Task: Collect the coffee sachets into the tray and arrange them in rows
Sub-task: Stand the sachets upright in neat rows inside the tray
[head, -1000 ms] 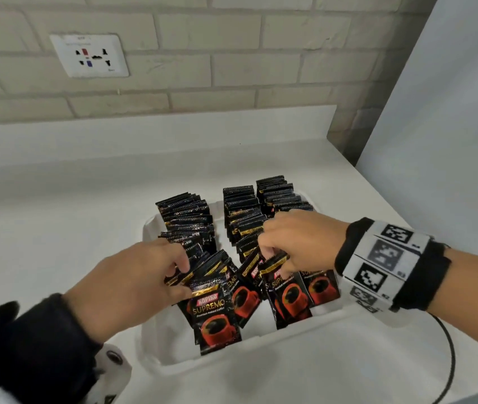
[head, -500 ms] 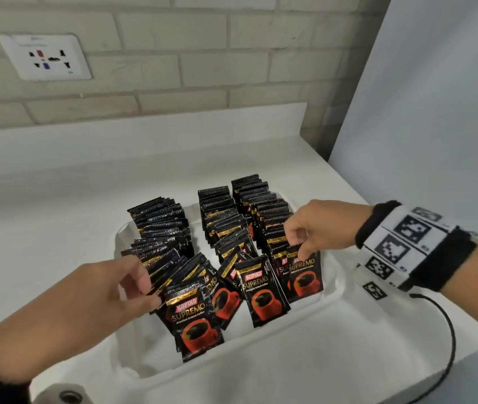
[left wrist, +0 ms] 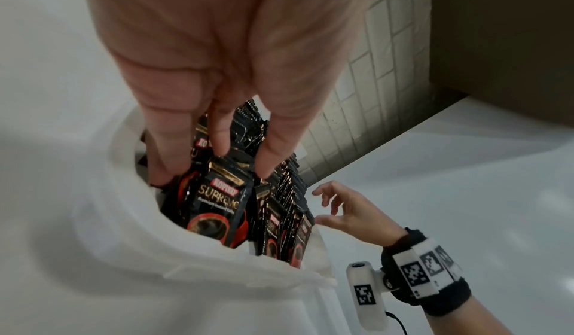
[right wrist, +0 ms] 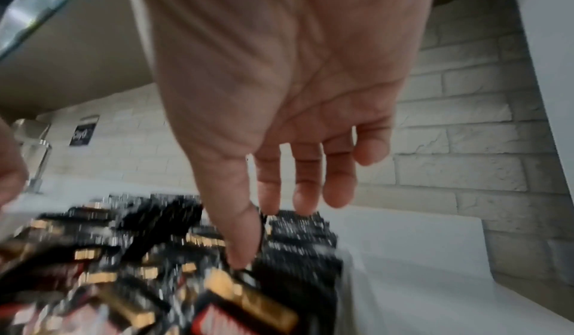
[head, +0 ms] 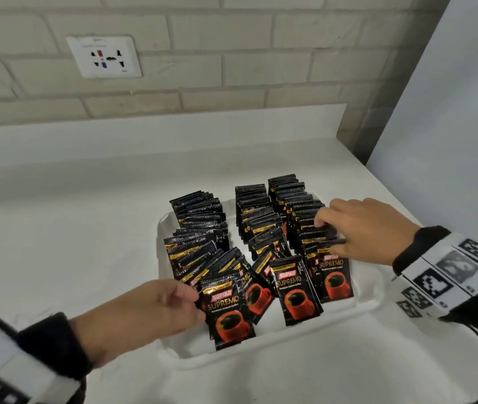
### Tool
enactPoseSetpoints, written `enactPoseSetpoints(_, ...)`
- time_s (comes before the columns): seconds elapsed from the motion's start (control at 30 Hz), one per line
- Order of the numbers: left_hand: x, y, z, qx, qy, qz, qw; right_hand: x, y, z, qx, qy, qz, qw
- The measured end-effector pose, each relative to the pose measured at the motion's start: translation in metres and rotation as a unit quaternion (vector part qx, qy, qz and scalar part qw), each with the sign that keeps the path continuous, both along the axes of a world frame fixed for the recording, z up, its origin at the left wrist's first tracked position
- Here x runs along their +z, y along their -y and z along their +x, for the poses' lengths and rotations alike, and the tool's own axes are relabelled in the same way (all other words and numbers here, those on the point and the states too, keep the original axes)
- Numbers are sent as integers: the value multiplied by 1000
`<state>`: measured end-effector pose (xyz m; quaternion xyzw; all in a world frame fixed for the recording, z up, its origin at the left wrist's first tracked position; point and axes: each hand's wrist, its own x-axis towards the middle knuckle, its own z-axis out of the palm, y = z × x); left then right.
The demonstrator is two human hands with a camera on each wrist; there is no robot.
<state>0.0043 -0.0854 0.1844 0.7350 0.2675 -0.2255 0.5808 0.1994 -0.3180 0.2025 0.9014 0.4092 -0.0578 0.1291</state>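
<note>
Tray (head: 369,295): white, on the worktop (head: 86,228) near its right edge, close to the front.
Coffee sachets (head: 261,228): black, standing in three rows inside the tray; the front ones lean and overlap.
Left hand (head: 144,310): at the tray's front left corner, its fingers (left wrist: 220,141) and thumb pinching the top of the front sachet (head: 229,313).
Right hand (head: 369,228): over the right row, fingers loosely spread, thumb tip touching the sachet tops; it grips nothing.
Wall socket (head: 103,56): on the brick wall behind the worktop.
</note>
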Motion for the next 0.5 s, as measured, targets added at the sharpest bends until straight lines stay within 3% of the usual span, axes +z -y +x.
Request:
enactPoseSetpoints(0.1,-2,5,2,67,-5,-40,997,15,-2,-12,-3,0,49,999)
enactPoseSetpoints(0.27,-9,15,5,178,-13,-135,975,29,-38,-41,55,-87,98,990)
enactPoseSetpoints(0.5,-21,23,9,166,20,-164,972,0,-100,-37,88,-73,-19,993)
